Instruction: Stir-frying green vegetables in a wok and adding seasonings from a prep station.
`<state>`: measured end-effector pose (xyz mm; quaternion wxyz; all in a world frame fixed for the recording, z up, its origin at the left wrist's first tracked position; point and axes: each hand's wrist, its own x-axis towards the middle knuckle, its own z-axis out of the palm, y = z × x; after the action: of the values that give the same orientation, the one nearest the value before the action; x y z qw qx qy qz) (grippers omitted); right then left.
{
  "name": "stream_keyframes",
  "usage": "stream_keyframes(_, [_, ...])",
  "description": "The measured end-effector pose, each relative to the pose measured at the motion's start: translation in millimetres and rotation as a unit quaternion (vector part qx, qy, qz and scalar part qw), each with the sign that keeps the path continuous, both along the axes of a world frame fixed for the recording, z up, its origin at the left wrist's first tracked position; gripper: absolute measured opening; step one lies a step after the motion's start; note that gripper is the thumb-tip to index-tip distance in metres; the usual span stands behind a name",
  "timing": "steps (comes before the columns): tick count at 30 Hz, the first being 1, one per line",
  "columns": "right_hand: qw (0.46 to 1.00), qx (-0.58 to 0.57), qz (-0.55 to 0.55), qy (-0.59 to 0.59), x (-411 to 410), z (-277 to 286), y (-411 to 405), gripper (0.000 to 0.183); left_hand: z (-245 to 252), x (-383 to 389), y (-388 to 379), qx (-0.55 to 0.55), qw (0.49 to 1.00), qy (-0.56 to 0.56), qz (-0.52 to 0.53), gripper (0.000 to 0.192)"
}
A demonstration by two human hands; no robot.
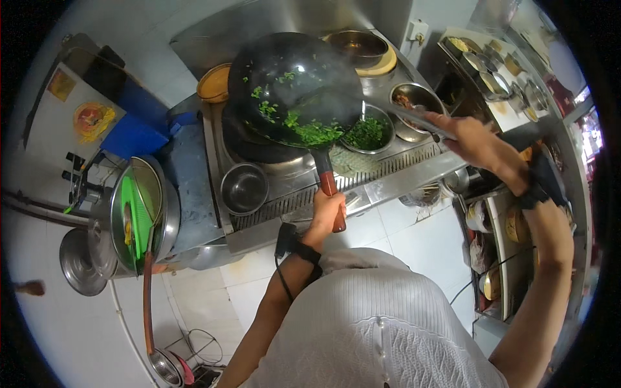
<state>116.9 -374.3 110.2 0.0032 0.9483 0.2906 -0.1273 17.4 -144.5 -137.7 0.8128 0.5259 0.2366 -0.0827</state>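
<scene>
My left hand (328,208) grips the red-brown handle of a large black wok (271,63), which is tilted over the stove. Chopped green leaves (315,133) lie along the wok's near side, with scattered bits farther up the wall, and steam rises from it. At the right, my right hand (463,136) is closed around the dark handle of a cooking utensil (417,119); its head is hidden in the steam and the wok. Just right of the wok sits a metal bowl of chopped greens (366,135), partly behind the wok's rim.
An empty steel bowl (244,189) stands left of the wok handle. Behind the greens are a bowl of reddish food (410,104) and a metal pot (361,46). A basin with a green basket and a strainer (145,194) is at the left. Seasoning containers (492,80) fill the right shelf.
</scene>
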Motion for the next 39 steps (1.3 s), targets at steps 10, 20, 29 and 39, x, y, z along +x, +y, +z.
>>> stream_keyframes(10, [0.962,-0.156,0.175,-0.14,19,4,13,0.061,4,-6,18,-0.059,0.998,-0.02,0.006,0.016])
stream_keyframes(20, [0.991,-0.024,0.114,-0.072,55,-29,16,0.058,-3,-4,8,0.0,1.0,-0.01,0.02,0.018])
stream_keyframes(29, [0.98,-0.104,0.155,-0.076,62,1,0,0.054,-10,2,-1,0.03,0.999,-0.02,-0.009,0.017])
stream_keyframes(39, [0.9,-0.197,0.297,-0.249,55,40,-26,0.064,-10,1,-1,0.052,0.998,-0.014,0.016,0.018])
